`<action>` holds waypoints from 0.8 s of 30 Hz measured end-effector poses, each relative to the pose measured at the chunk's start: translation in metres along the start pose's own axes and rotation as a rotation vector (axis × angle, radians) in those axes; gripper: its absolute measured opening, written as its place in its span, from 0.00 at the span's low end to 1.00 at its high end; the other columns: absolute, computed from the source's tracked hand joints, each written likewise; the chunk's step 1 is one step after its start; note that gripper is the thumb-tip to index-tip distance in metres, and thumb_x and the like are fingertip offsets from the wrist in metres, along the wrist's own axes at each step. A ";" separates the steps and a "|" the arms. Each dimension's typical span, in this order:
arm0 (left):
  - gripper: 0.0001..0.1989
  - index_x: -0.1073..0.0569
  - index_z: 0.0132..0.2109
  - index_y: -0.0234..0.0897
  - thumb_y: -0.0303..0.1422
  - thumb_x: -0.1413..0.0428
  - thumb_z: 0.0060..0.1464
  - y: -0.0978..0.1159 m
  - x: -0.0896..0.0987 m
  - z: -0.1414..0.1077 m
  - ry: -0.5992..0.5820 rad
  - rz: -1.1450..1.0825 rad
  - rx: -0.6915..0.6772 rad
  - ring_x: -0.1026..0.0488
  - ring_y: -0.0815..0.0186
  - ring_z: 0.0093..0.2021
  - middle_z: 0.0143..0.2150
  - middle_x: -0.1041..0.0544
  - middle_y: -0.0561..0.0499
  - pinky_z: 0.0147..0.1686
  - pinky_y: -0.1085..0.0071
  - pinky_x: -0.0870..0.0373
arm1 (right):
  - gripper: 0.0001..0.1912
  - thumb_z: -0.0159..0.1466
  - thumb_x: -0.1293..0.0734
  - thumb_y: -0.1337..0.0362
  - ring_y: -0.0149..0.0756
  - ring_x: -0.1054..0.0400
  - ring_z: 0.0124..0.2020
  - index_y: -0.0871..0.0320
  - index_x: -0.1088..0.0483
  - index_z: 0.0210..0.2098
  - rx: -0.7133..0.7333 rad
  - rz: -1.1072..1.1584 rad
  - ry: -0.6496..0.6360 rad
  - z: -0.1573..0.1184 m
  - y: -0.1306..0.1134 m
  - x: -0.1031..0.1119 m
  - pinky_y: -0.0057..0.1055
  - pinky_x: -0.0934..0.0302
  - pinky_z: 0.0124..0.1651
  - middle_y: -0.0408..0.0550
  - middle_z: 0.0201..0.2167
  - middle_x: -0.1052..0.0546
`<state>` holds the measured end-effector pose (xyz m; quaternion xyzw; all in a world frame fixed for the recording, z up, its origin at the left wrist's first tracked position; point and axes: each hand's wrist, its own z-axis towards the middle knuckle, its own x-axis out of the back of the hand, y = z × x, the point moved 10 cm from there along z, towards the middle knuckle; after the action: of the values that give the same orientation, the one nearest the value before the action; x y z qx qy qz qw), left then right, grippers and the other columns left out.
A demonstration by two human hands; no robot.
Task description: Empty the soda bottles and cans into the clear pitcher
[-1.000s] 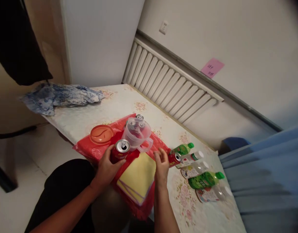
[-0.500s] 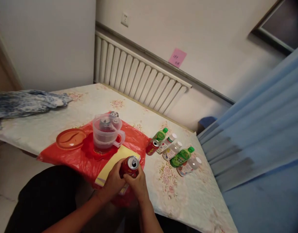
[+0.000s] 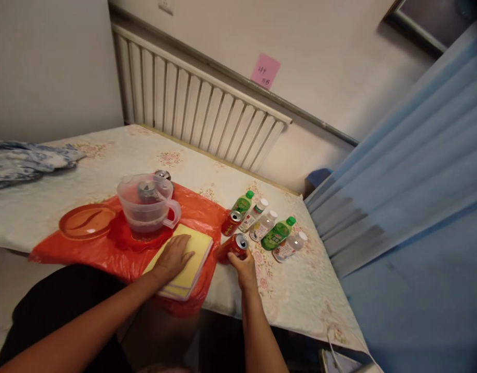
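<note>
My right hand (image 3: 245,268) is wrapped round a red can (image 3: 231,248) with an opened top, at the right edge of the red plastic bag (image 3: 86,254). My left hand (image 3: 174,258) lies with fingers apart on a stack of yellow paper (image 3: 199,248). Just behind the held can stands a second red can (image 3: 231,224), beside a slanting row of several bottles (image 3: 276,235). A clear measuring jug (image 3: 145,210) rests on a red scalloped dish (image 3: 117,233), left of the paper. Whether the held can touches the table cannot be made out.
An orange lid (image 3: 86,220) lies on the bag's left part. Behind the jug is another can (image 3: 162,174). Patterned cloth (image 3: 28,163) covers the table's far left. A radiator (image 3: 199,98) runs behind, and a blue curtain (image 3: 409,197) hangs at the right.
The can has moved right, off the paper, in my right hand. My left hand has let go of it and now lies on the paper. The view has shifted right.
</note>
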<state>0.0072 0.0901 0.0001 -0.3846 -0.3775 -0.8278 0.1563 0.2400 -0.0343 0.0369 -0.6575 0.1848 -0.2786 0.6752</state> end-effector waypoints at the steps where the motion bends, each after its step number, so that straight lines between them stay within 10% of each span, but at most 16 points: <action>1: 0.21 0.31 0.57 0.30 0.37 0.48 0.62 -0.002 -0.001 0.001 -0.014 0.048 -0.022 0.30 0.45 0.58 0.56 0.26 0.33 0.59 0.46 0.33 | 0.21 0.48 0.25 0.58 0.40 0.25 0.36 0.59 0.26 0.40 0.002 -0.010 0.006 0.005 0.002 0.004 0.34 0.31 0.42 0.48 0.36 0.18; 24: 0.12 0.28 0.49 0.35 0.34 0.52 0.65 0.011 0.004 0.004 -0.070 0.216 -0.028 0.31 0.48 0.57 0.54 0.25 0.36 0.55 0.51 0.34 | 0.34 0.48 0.27 0.58 0.44 0.25 0.43 0.63 0.29 0.54 0.027 -0.159 0.174 0.052 0.041 0.036 0.37 0.31 0.47 0.55 0.46 0.21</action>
<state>0.0128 0.0860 0.0106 -0.4536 -0.3277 -0.7974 0.2259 0.3052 -0.0164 0.0036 -0.6343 0.1863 -0.3896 0.6413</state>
